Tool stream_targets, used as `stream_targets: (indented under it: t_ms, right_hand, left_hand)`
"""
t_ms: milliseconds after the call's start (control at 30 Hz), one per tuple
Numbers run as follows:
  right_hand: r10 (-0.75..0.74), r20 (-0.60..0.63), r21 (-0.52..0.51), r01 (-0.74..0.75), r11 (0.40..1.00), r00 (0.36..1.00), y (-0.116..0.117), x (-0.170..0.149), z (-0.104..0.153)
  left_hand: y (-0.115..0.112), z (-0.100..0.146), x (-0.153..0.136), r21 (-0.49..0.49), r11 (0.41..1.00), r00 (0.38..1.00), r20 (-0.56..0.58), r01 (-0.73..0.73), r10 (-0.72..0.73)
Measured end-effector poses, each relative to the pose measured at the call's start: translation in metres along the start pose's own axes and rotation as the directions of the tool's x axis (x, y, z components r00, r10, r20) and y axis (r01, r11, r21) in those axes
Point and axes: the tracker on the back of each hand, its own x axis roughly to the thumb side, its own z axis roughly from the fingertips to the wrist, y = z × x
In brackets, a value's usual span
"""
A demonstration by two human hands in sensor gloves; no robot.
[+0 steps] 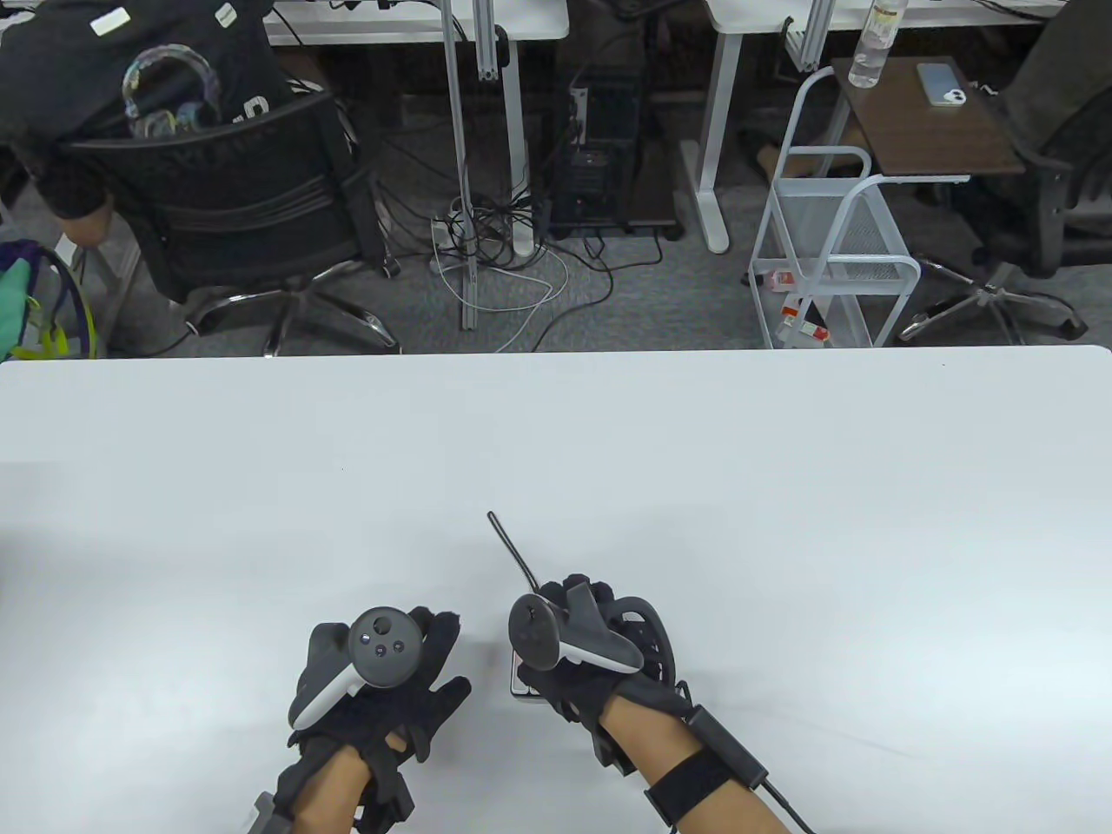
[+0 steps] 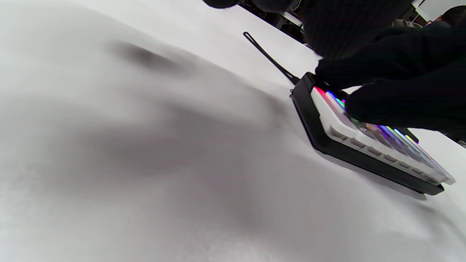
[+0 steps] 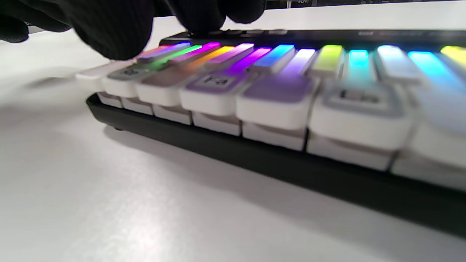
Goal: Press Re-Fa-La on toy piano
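Nearest the bottom edge of the table view, at about 7 o'clock, the left hand [image 1: 382,686] rests palm-down on the white table [image 1: 782,486], fingers spread loosely and holding nothing; it lies just beside the toy piano but apart from it.

At about 5 o'clock, the right hand [image 1: 591,651] lies over the toy piano [image 2: 367,145], covering nearly all of it from above; only a pale corner shows under the palm. This hand grips nothing. Its fingers [image 3: 109,32] are curled downward over the keyboard's low end, and in the right wrist view one fingertip sits on or just above the second white key from the left, which looks slightly darker and lower than its neighbours. That position would be Re, though blur stops me from saying whether the key is fully pressed. A second fingertip [image 3: 200,20] hangs at the back of the keys, near the black housing.

By my reading, the task is at its first note: Re is being struck or about to be. The Fa key [image 3: 214,91], its label just legible, and the La key [image 3: 358,109] further right are both uncovered and level, so those two presses appear to be left.

Farther off, toward 12 o'clock, a thin black antenna [image 1: 512,547] slants away from the piano's far corner across the table.
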Motion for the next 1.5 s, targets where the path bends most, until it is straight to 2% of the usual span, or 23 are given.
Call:
stream_targets:
  t_ms: [1033, 1167, 1267, 1500]
  right_hand:
    - [0.01, -0.006, 0.032, -0.01, 0.999, 1.0, 0.001, -0.001, 0.0]
    - [0.0, -0.012, 0.064, 0.001, 0.998, 1.0, 0.002, -0.003, 0.0]
    - [0.015, -0.018, 0.102, -0.013, 0.995, 1.0, 0.003, -0.005, 0.003]
    - [-0.056, -0.021, 0.064, 0.057, 0.996, 0.998, -0.01, -0.024, 0.024]
  left_hand:
    - [0.0, 0.0, 0.001, -0.003, 1.0, 1.0, -0.001, -0.002, 0.002]
    - [0.0, 0.0, 0.001, -0.002, 1.0, 1.0, -0.001, -0.002, 0.002]
    - [0.0, 0.0, 0.0, -0.002, 1.0, 1.0, -0.001, -0.006, 0.006]
    - [0.0, -0.001, -0.001, 0.001, 1.0, 1.0, 0.0, -0.011, 0.011]
